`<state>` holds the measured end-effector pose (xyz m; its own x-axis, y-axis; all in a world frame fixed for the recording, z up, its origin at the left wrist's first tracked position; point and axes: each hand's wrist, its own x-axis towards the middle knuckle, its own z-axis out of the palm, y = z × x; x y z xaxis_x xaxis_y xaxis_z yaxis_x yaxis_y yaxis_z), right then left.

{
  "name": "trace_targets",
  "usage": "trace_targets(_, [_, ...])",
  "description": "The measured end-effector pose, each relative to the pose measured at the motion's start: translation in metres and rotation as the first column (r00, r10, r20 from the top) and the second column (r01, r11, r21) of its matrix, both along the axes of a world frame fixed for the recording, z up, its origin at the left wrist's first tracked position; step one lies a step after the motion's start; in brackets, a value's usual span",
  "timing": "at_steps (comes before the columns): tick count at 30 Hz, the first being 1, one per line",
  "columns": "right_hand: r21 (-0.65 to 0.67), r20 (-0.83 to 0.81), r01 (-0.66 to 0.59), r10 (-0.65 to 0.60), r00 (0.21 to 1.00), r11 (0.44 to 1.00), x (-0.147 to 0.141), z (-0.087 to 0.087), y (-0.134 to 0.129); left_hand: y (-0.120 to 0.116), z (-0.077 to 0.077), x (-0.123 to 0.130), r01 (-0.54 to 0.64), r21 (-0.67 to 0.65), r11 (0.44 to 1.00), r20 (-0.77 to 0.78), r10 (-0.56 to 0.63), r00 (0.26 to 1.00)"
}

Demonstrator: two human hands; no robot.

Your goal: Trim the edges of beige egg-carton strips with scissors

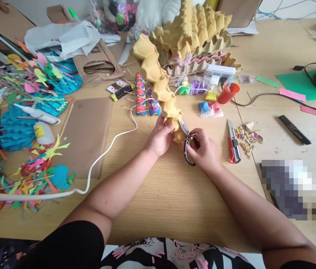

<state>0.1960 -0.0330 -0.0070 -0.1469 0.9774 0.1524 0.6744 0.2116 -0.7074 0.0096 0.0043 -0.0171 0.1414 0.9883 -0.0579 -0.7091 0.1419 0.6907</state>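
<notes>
The head view looks forward and down at the table.

Yellow egg-carton strip, black-handled scissors at near end

Over my feed I am counting the wearer's one left hand and one right hand, one black-handled pair of scissors and one egg-carton strip. I am seeing two painted carton strips, one red cup, one utility knife and three pink paper strips at the right.
</notes>
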Motion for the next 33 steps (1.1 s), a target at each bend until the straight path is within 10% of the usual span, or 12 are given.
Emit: trace_targets(33, [-0.109,0.068,0.060,-0.053,0.996,0.992,-0.0034,0.0053,-0.0028,0.0019,-0.0024,0.0021,0.001,0.036,0.999,0.026,-0.002,1.000])
